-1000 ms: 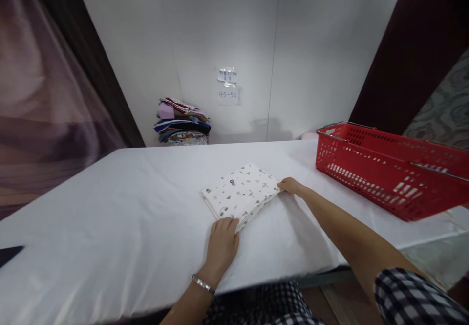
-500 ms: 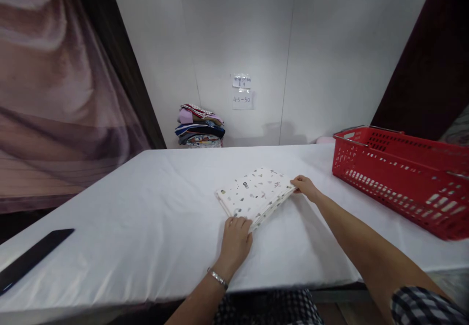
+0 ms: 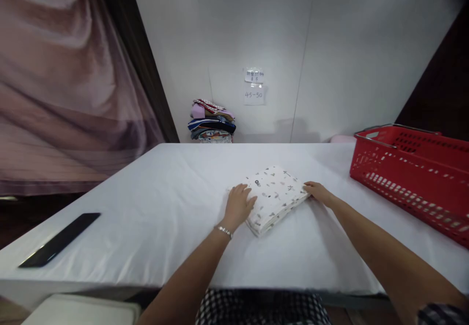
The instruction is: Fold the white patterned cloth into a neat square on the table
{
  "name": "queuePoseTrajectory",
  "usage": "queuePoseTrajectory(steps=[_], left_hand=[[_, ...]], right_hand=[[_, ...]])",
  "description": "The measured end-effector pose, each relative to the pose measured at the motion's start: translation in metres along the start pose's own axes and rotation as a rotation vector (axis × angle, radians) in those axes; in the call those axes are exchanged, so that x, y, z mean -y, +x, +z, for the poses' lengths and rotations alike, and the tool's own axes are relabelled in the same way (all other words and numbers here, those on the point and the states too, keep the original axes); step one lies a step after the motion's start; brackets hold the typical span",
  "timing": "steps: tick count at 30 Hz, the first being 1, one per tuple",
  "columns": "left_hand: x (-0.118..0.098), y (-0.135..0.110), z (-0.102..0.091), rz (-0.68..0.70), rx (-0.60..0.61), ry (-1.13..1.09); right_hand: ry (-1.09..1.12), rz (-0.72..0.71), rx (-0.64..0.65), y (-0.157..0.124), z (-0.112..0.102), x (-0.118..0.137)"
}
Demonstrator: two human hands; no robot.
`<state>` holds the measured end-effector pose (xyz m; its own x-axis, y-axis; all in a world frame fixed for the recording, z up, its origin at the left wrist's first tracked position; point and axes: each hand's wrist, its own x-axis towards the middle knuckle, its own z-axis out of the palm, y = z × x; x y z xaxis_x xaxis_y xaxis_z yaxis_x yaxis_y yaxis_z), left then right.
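A folded white cloth with small grey and green prints [image 3: 274, 193] lies on the white-covered table, its layers showing along the near edge. My left hand [image 3: 240, 205], a silver bracelet at its wrist, rests on the cloth's left edge with fingers apart. At the opposite corner, my right hand [image 3: 318, 191] pinches the cloth between thumb and fingers. The underside of that grip is hidden.
To the right stands a red plastic basket [image 3: 414, 183] with metal handles. A flat black object [image 3: 62, 239] lies at the left. Folded clothes [image 3: 212, 122] are stacked beyond the far edge, near paper signs [image 3: 254, 94] on the wall.
My left hand has gone from the near corner up to the cloth's left edge, and its fingers have spread. My right hand stays at the right corner. The view has shifted left.
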<state>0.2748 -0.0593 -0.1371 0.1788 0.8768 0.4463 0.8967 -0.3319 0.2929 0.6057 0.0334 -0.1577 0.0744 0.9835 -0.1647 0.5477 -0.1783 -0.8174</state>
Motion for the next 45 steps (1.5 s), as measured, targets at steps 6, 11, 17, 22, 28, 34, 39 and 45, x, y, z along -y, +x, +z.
queuePoseTrajectory(steps=[6, 11, 17, 22, 28, 34, 39, 45], left_hand=[[0.028, 0.008, 0.028, -0.269, 0.187, 0.095], [0.035, 0.002, 0.031, -0.293, 0.207, 0.014], [0.051, 0.028, 0.016, -0.484, 0.141, -0.016], [0.066, 0.054, 0.008, -0.635, 0.374, -0.086], [0.088, 0.095, -0.007, -0.506, 0.312, -0.052], [0.127, 0.127, -0.011, -0.582, 0.227, 0.04], [0.117, 0.096, -0.002, -0.466, 0.19, 0.033], [0.055, 0.035, -0.015, 0.01, 0.111, -0.105]], right_hand=[[0.052, -0.062, -0.003, -0.005, 0.0, -0.002], [0.011, 0.017, 0.018, -0.006, -0.004, 0.004], [-0.126, 0.101, 0.171, 0.008, -0.016, 0.023], [-0.197, 0.056, 0.171, 0.029, -0.012, 0.032], [0.06, 0.075, 0.276, 0.029, 0.001, 0.026], [0.118, 0.038, 0.28, 0.02, 0.05, 0.043], [0.032, 0.021, 0.205, 0.02, 0.062, 0.047], [-0.238, -0.132, 0.095, 0.015, 0.057, 0.042]])
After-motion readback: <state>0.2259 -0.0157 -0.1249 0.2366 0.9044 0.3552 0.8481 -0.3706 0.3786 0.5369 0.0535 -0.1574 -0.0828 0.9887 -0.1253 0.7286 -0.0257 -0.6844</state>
